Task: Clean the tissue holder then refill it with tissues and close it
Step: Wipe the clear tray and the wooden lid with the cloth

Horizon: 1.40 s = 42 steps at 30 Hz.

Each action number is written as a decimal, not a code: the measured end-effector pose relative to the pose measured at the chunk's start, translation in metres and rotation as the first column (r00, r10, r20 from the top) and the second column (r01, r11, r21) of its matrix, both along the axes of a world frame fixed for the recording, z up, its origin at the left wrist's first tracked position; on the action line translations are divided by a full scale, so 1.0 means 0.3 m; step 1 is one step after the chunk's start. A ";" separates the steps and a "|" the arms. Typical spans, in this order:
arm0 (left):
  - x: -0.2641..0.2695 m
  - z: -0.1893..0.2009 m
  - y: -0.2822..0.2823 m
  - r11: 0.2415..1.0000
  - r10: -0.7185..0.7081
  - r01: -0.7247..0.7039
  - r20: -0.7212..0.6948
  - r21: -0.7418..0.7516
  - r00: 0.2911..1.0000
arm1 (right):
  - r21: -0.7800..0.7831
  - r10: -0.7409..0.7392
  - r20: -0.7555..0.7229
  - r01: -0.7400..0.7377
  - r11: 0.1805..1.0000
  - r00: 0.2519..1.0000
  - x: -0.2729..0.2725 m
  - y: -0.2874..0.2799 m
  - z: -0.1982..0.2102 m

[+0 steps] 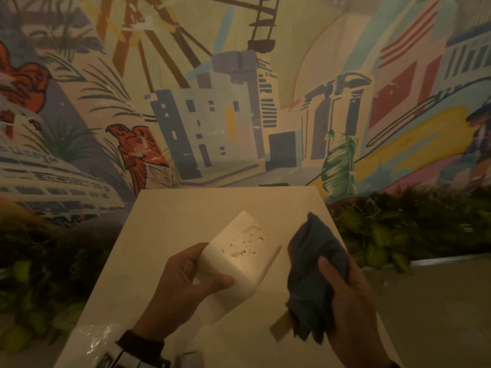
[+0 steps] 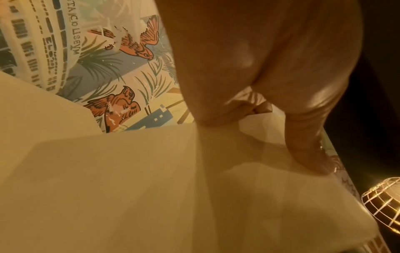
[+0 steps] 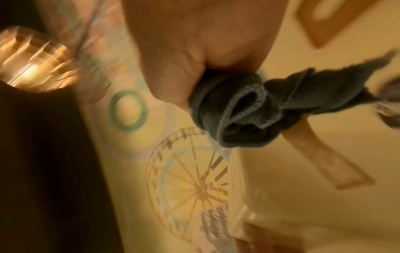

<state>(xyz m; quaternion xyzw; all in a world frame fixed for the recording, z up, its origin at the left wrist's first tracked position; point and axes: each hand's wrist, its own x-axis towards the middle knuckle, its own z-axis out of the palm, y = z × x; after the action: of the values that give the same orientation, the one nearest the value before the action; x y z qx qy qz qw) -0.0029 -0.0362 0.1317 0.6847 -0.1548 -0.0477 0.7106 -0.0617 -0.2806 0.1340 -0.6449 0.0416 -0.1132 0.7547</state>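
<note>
The tissue holder (image 1: 239,261) is a white box, tilted above the white table (image 1: 172,216), with water drops on its upper face. My left hand (image 1: 204,266) grips its near left corner, thumb on the front face. In the left wrist view my left hand (image 2: 266,142) has its thumb pressed on the holder (image 2: 151,188). To the right of the holder and apart from it, my right hand (image 1: 342,288) holds a bunched dark blue-grey cloth (image 1: 313,261). The blurred right wrist view shows my right hand (image 3: 216,82) wrapped round the cloth (image 3: 249,109).
A flat tan piece (image 1: 279,330) lies on the table under the cloth. A clear plastic-wrapped pack (image 1: 90,338) sits at the table's near left corner. Green plants (image 1: 398,235) border both sides, a painted mural wall (image 1: 239,102) stands behind. A lit wire lamp (image 2: 385,205) hangs nearby.
</note>
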 end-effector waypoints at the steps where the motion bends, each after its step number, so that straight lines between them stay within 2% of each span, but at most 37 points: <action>1: -0.002 0.004 -0.007 1.000 -0.007 0.007 0.002 0.007 1.000 | -0.057 -0.126 0.013 0.126 0.990 0.992 -0.007 0.010 0.019; 2: -0.003 0.004 -0.011 1.000 -0.014 0.013 0.006 0.007 1.000 | -0.181 -0.186 0.112 0.204 0.962 0.976 -0.005 0.050 0.049; 4: -0.002 0.001 -0.021 1.000 -0.029 0.029 0.010 -0.007 1.000 | -0.467 -0.038 0.297 0.180 0.866 0.954 0.008 0.115 0.079; 6: 0.004 -0.005 -0.034 0.998 -0.049 0.049 0.013 -0.045 0.999 | -0.672 0.150 0.339 0.127 0.730 0.929 0.039 0.181 0.068; 8: 0.011 -0.008 -0.041 0.993 -0.068 0.071 0.033 -0.097 0.997 | -0.810 0.283 0.309 0.095 0.579 0.908 0.058 0.237 0.058; 9: 0.014 -0.009 -0.041 0.991 -0.071 0.076 0.046 -0.110 0.996 | -0.854 0.305 0.297 0.109 0.508 0.905 0.056 0.257 0.038; 11: 0.021 -0.017 -0.035 0.989 -0.064 0.068 0.035 -0.130 0.997 | -0.900 0.328 0.305 0.157 0.407 0.894 0.047 0.273 -0.003; 12: 0.023 -0.020 -0.032 0.986 -0.053 0.054 0.012 -0.155 0.999 | -0.907 0.349 0.317 0.174 0.383 0.882 0.045 0.267 -0.015; 13: 0.023 -0.019 -0.030 0.983 -0.046 0.044 -0.010 -0.179 0.999 | -0.906 0.381 0.347 0.201 0.373 0.857 0.047 0.250 -0.035; 15: 0.023 -0.026 -0.025 0.980 -0.057 0.054 -0.012 -0.191 0.998 | -0.887 0.399 0.371 0.192 0.420 0.839 0.052 0.200 -0.066; 18: 0.022 -0.039 -0.019 0.991 -0.079 0.082 0.032 -0.105 0.996 | -0.814 0.253 0.282 0.091 0.573 0.926 0.078 0.148 -0.073; 20: 0.023 -0.051 -0.016 0.993 -0.080 0.081 0.021 -0.082 0.997 | -0.783 0.185 0.213 0.054 0.620 0.959 0.100 0.148 -0.058; 22: 0.020 -0.045 -0.023 0.990 -0.089 0.092 0.029 -0.109 0.996 | -0.828 0.211 0.222 0.070 0.556 0.952 0.099 0.189 -0.023; 24: 0.017 -0.022 -0.036 0.986 -0.066 0.072 0.041 -0.149 0.997 | -0.873 0.307 0.250 0.076 0.482 0.918 0.077 0.244 0.012; 27: 0.014 0.001 -0.025 0.987 0.031 -0.022 0.051 -0.162 0.998 | -0.921 0.495 0.352 0.199 0.335 0.794 0.044 0.278 -0.006; 28: 0.016 0.004 -0.018 0.992 0.012 -0.004 0.057 -0.128 0.998 | -0.918 0.517 0.379 0.240 0.317 0.768 0.043 0.269 -0.024; 29: 0.015 0.015 -0.015 0.995 -0.021 0.027 0.069 -0.096 0.997 | -0.902 0.506 0.410 0.258 0.345 0.759 0.048 0.254 -0.045; 30: 0.015 0.013 -0.013 0.994 -0.047 0.053 0.068 -0.097 0.997 | -0.876 0.465 0.441 0.256 0.408 0.768 0.053 0.236 -0.062; 32: 0.020 -0.004 -0.006 0.988 -0.065 0.073 0.059 -0.139 0.996 | -0.790 0.317 0.472 0.235 0.566 0.823 0.067 0.206 -0.082; 33: 0.021 -0.003 -0.010 0.990 -0.065 0.072 0.058 -0.124 0.996 | -0.750 0.228 0.460 0.239 0.617 0.858 0.079 0.196 -0.082; 35: 0.021 -0.008 -0.014 0.993 -0.068 0.074 0.070 -0.089 0.995 | -0.728 0.107 0.385 0.230 0.646 0.917 0.106 0.197 -0.063; 37: 0.017 -0.003 -0.020 0.994 -0.069 0.075 0.068 -0.085 0.995 | -0.767 0.109 0.308 0.179 0.616 0.945 0.118 0.229 -0.028; 39: 0.016 -0.003 -0.024 0.990 -0.065 0.073 0.068 -0.125 0.996 | -0.825 0.199 0.283 0.133 0.550 0.938 0.107 0.270 0.000; 42: 0.022 -0.013 -0.012 0.979 -0.022 0.024 0.009 -0.205 1.000 | -0.905 0.411 0.337 0.171 0.390 0.847 0.075 0.278 -0.010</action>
<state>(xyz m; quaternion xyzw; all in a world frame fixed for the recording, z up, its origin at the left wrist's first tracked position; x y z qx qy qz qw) 0.0038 -0.0400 0.1278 0.6063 -0.1692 -0.0374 0.7761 -0.0392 -0.1970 0.1311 -0.8956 -0.2785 -0.2262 0.2631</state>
